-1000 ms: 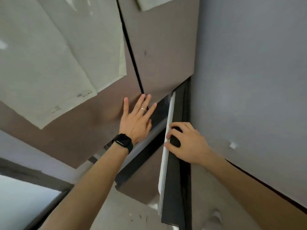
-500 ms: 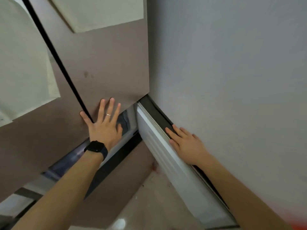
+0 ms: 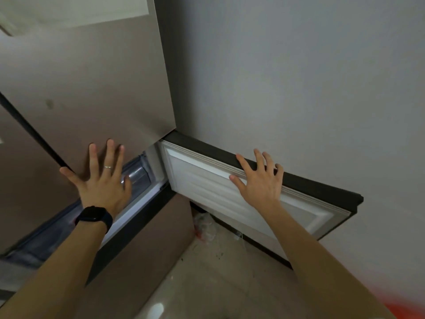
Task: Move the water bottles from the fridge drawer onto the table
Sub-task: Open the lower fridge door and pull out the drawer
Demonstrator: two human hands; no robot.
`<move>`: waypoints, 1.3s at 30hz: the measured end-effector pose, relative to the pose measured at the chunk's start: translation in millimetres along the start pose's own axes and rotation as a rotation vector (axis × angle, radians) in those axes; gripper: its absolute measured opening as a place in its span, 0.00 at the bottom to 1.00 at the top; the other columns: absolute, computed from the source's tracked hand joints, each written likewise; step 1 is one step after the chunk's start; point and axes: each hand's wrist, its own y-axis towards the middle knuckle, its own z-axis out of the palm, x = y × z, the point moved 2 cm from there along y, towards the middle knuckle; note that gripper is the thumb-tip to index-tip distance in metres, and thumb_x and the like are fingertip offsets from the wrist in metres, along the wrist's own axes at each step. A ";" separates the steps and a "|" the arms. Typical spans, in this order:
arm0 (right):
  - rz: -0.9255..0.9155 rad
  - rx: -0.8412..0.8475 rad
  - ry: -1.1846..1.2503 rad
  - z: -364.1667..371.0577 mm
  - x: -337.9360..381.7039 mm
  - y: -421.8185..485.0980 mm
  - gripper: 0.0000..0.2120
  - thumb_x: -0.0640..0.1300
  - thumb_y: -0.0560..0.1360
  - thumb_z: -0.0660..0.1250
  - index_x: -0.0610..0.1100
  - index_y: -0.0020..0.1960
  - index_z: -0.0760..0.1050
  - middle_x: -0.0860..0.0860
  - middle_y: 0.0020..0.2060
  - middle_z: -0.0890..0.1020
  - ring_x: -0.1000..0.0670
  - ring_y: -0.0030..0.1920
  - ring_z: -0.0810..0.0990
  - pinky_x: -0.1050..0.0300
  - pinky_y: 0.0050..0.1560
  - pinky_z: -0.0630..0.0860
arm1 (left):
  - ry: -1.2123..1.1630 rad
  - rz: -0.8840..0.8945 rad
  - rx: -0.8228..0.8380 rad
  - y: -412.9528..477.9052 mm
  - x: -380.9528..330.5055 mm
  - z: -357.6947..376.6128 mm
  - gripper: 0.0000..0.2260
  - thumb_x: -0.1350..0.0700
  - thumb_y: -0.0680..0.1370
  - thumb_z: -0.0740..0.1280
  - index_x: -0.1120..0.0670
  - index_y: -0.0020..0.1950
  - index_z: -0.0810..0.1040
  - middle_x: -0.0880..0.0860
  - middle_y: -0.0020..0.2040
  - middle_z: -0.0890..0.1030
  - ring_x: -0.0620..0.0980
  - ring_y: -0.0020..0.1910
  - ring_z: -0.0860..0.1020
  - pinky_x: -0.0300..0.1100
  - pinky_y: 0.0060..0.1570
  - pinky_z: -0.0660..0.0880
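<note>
Both forearms enter from the bottom edge, elbows cut off; a red blur [image 3: 406, 307] in the bottom right corner is unidentifiable. Beige floor [image 3: 207, 279] lies between the arms, with a crumpled plastic bag [image 3: 204, 229] in the corner by the fridge, contents unclear. Left hand [image 3: 103, 180], black watch [image 3: 94, 218] on the wrist and ring [image 3: 107, 167] on one finger, lies flat with fingers spread wide on the brown upper door [image 3: 92, 93], thumb over the dark seam; it holds nothing. Right hand [image 3: 259, 184] is also spread wide, fingertips over the dark top edge of the open lower door [image 3: 207, 189], thumb on its white ribbed liner, nothing gripped. The far lower part of that door is hidden behind the right forearm. Between the hands a clear fridge drawer [image 3: 136, 174] shows only as a blurred strip, partly covered by the left hand and wrist. The water bottles cannot be made out; the drawer's inside is hidden. A pale paper [image 3: 69, 10] on the upper door is cut off at the top. Grey wall [image 3: 299, 77] fills the right.
</note>
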 end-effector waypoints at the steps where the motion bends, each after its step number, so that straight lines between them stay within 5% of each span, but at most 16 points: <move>1: 0.010 -0.029 0.013 4.4 -2.2 3.6 0.30 0.70 0.79 0.46 0.62 0.78 0.53 0.46 0.78 0.60 0.42 0.76 0.57 0.37 0.70 0.58 | 0.010 0.000 -0.007 0.4 -0.4 0.9 0.36 0.48 0.78 0.66 0.53 0.82 0.54 0.49 0.83 0.43 0.56 0.81 0.38 0.81 0.62 0.40; 4: 0.054 -0.090 0.088 16.0 -5.1 13.6 0.26 0.65 0.81 0.48 0.61 0.78 0.54 0.47 0.74 0.66 0.43 0.75 0.60 0.39 0.73 0.54 | 0.019 -0.019 -0.020 -0.9 -3.9 0.5 0.36 0.48 0.77 0.67 0.53 0.82 0.55 0.49 0.83 0.44 0.57 0.81 0.39 0.81 0.62 0.39; 15: 0.055 -0.065 0.115 30.0 -23.6 52.5 0.26 0.64 0.82 0.41 0.62 0.79 0.47 0.48 0.79 0.55 0.44 0.79 0.47 0.36 0.76 0.39 | 0.052 -0.031 -0.055 -1.1 -6.3 -1.0 0.36 0.49 0.77 0.67 0.53 0.81 0.57 0.49 0.83 0.45 0.56 0.81 0.40 0.79 0.63 0.37; 18: 0.050 -0.074 0.117 32.6 -24.1 53.0 0.26 0.64 0.82 0.40 0.62 0.79 0.47 0.48 0.79 0.55 0.45 0.79 0.46 0.36 0.76 0.38 | 0.068 -0.022 -0.052 -0.7 -5.7 -1.4 0.36 0.48 0.77 0.67 0.52 0.82 0.56 0.48 0.83 0.44 0.56 0.81 0.40 0.74 0.63 0.28; 28: -0.025 -0.181 0.206 25.2 -5.3 37.1 0.29 0.64 0.81 0.47 0.54 0.79 0.55 0.47 0.79 0.57 0.43 0.80 0.48 0.33 0.74 0.37 | 0.126 0.042 -0.083 -5.7 2.7 -19.7 0.34 0.47 0.78 0.62 0.49 0.82 0.55 0.51 0.83 0.44 0.54 0.81 0.41 0.75 0.68 0.34; 31: -0.186 -0.202 0.466 29.5 45.5 11.4 0.27 0.58 0.79 0.57 0.50 0.75 0.65 0.47 0.75 0.66 0.43 0.78 0.57 0.39 0.76 0.50 | 0.198 0.062 -0.133 -14.0 35.5 -38.9 0.35 0.47 0.77 0.63 0.48 0.82 0.54 0.52 0.83 0.45 0.53 0.81 0.41 0.68 0.70 0.29; 34: -0.231 0.122 0.877 52.2 106.2 -6.2 0.22 0.52 0.79 0.64 0.50 0.72 0.69 0.50 0.70 0.73 0.48 0.72 0.67 0.53 0.71 0.62 | 0.312 0.101 -0.191 -20.4 79.1 -63.6 0.31 0.48 0.80 0.62 0.44 0.82 0.55 0.51 0.83 0.48 0.52 0.81 0.44 0.62 0.74 0.31; 39: -0.046 0.740 1.350 94.9 218.2 -4.9 0.11 0.45 0.80 0.67 0.56 0.60 0.75 0.52 0.62 0.79 0.49 0.65 0.76 0.55 0.62 0.71 | 0.631 0.340 -0.301 -17.7 112.1 -66.0 0.27 0.41 0.83 0.56 0.43 0.81 0.56 0.52 0.81 0.59 0.52 0.79 0.59 0.60 0.75 0.43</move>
